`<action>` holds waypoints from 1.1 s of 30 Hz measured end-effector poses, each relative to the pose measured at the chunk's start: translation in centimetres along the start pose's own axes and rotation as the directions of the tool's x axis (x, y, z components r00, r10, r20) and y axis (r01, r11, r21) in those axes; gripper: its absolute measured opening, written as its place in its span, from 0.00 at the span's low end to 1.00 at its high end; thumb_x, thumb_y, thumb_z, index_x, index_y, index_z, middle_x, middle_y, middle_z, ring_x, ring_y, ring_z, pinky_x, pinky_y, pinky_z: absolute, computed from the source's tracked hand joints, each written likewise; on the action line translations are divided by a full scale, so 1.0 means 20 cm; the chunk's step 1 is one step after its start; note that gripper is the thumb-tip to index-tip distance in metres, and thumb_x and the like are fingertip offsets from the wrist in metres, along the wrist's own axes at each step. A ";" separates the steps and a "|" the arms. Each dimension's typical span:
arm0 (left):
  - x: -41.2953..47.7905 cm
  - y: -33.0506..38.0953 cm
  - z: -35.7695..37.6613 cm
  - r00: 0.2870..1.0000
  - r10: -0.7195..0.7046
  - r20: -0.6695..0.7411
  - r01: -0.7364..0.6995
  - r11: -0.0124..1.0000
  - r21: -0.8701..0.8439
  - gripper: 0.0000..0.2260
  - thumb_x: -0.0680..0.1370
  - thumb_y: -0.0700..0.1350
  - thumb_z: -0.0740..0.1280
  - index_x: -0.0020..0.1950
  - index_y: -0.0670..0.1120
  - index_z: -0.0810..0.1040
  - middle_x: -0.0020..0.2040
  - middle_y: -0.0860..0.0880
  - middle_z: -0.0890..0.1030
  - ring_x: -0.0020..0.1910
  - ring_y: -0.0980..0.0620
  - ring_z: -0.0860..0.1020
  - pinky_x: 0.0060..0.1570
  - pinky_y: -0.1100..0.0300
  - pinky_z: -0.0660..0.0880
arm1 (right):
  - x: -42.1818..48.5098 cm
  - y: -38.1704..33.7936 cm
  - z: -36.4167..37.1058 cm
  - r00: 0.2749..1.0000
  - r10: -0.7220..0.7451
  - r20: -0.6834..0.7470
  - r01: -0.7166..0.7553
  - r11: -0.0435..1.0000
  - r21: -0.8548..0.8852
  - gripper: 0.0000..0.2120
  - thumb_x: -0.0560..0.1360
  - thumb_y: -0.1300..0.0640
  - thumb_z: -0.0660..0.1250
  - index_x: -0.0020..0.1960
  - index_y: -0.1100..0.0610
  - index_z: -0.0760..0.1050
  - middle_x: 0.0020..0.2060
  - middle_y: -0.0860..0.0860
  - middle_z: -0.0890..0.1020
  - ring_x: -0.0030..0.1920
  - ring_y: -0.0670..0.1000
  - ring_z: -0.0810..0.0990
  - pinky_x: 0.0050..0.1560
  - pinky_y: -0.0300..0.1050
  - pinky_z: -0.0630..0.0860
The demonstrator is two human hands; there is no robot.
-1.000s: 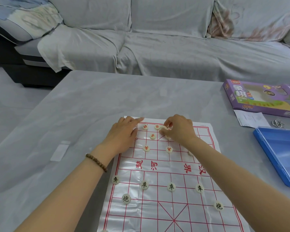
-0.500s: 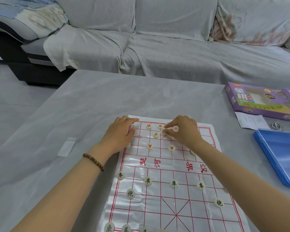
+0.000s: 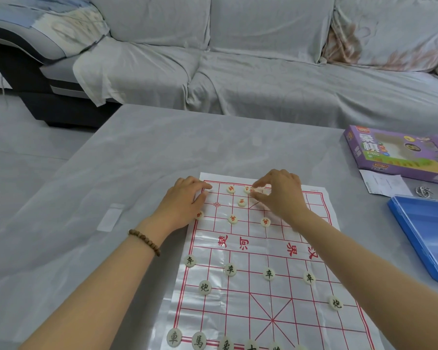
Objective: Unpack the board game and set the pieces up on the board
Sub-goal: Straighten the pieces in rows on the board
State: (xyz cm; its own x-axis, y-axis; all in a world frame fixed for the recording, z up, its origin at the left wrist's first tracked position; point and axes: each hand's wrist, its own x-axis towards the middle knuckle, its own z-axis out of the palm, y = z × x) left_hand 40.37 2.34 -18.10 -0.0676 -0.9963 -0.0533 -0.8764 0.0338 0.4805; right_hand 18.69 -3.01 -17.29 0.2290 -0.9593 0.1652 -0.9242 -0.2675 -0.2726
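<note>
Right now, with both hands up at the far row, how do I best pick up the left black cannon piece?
Pinch the cannon piece by its rim, coming straight down from above. It is a flat disc lying face up on the board, with bare squares all round, so thumb and finger probably fit on opposite edges.

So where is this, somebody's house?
Probably a living room at home: a grey covered sofa sits behind a table, where a game board lies with its purple box nearby.
</note>
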 end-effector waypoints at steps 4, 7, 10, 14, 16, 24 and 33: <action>-0.01 -0.01 0.00 0.999 -0.004 0.046 0.003 1.000 0.010 0.16 0.82 0.52 0.54 0.68 0.53 0.70 0.68 0.52 0.69 0.67 0.52 0.65 0.66 0.56 0.64 | 0.01 -0.15 0.02 0.989 -0.124 0.075 0.112 0.983 0.145 0.14 0.71 0.42 0.69 0.53 0.47 0.81 0.51 0.46 0.81 0.51 0.46 0.74 0.54 0.44 0.69; -0.02 -0.02 -0.01 0.999 0.004 0.047 -0.003 1.000 -0.003 0.16 0.82 0.52 0.53 0.67 0.52 0.71 0.66 0.52 0.71 0.65 0.53 0.67 0.65 0.56 0.65 | 0.00 -0.22 0.08 0.968 -0.201 0.148 0.191 0.979 0.077 0.13 0.71 0.44 0.69 0.54 0.46 0.81 0.54 0.46 0.80 0.55 0.48 0.73 0.57 0.44 0.64; -0.02 -0.03 -0.01 0.998 0.018 0.058 -0.017 1.000 -0.016 0.17 0.82 0.51 0.52 0.66 0.50 0.73 0.65 0.52 0.72 0.63 0.53 0.67 0.63 0.57 0.65 | -0.01 -0.21 0.10 0.966 -0.195 0.168 0.181 0.979 0.094 0.14 0.71 0.44 0.69 0.55 0.45 0.80 0.55 0.46 0.80 0.56 0.49 0.72 0.56 0.43 0.63; -0.01 -0.03 -0.01 0.998 0.016 0.055 -0.015 1.000 -0.021 0.17 0.82 0.52 0.51 0.65 0.50 0.74 0.64 0.52 0.72 0.63 0.53 0.67 0.63 0.57 0.66 | -0.01 -0.20 0.10 0.975 -0.169 0.144 0.156 0.983 0.097 0.14 0.70 0.42 0.69 0.54 0.46 0.81 0.56 0.45 0.79 0.57 0.48 0.71 0.57 0.43 0.61; 0.00 -0.03 -0.01 0.999 0.011 0.051 -0.010 1.000 -0.024 0.17 0.82 0.52 0.51 0.65 0.50 0.74 0.64 0.52 0.72 0.63 0.53 0.68 0.63 0.57 0.66 | -0.01 -0.20 0.10 0.978 -0.155 0.142 0.141 0.984 0.106 0.13 0.70 0.42 0.70 0.52 0.46 0.81 0.56 0.45 0.79 0.57 0.48 0.71 0.57 0.43 0.61; 0.00 -0.04 0.00 0.999 0.019 0.033 -0.019 1.000 -0.013 0.16 0.82 0.51 0.52 0.64 0.51 0.75 0.64 0.52 0.72 0.63 0.52 0.68 0.64 0.56 0.66 | 0.00 -0.24 0.14 0.978 -0.157 0.134 0.147 0.986 0.078 0.14 0.69 0.41 0.69 0.52 0.45 0.81 0.55 0.46 0.79 0.57 0.49 0.71 0.62 0.46 0.61; 0.01 -0.03 0.01 1.000 0.017 0.001 -0.017 1.000 -0.013 0.16 0.82 0.50 0.52 0.64 0.51 0.75 0.64 0.52 0.73 0.63 0.53 0.68 0.62 0.57 0.65 | -0.03 -0.16 0.07 0.988 -0.133 0.077 0.116 0.975 0.190 0.15 0.69 0.41 0.69 0.53 0.46 0.80 0.51 0.44 0.79 0.51 0.45 0.72 0.56 0.43 0.66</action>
State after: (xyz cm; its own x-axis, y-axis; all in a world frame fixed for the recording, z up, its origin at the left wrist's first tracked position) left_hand 40.72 2.21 -18.52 -0.0830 -0.9955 -0.0466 -0.8687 0.0494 0.4929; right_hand 21.89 -1.65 -17.86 0.3725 -0.9193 0.1268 -0.8164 -0.3896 -0.4262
